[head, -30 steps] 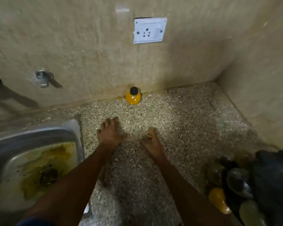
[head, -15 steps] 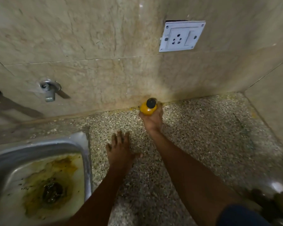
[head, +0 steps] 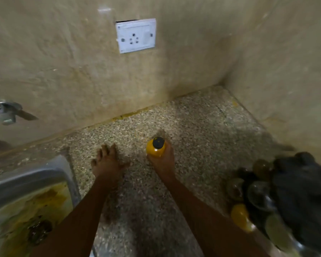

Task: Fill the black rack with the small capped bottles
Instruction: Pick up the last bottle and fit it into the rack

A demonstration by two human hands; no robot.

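Two bare hands are in view, the left hand [head: 107, 163] and the right hand [head: 162, 162], with one yellow bottle with a black cap [head: 155, 147]. One steel sink [head: 29, 191], one wall tap [head: 6, 110] and one white socket plate [head: 136, 35] are visible. A blurred cluster of bottles [head: 248, 197] at right resists an exact count; at least five show.

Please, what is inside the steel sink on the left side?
Inside the steel sink there are yellow-brown stains across the basin and a dark drain. No bottle shows there. The near part of the basin is hidden by the left forearm and the picture edge.
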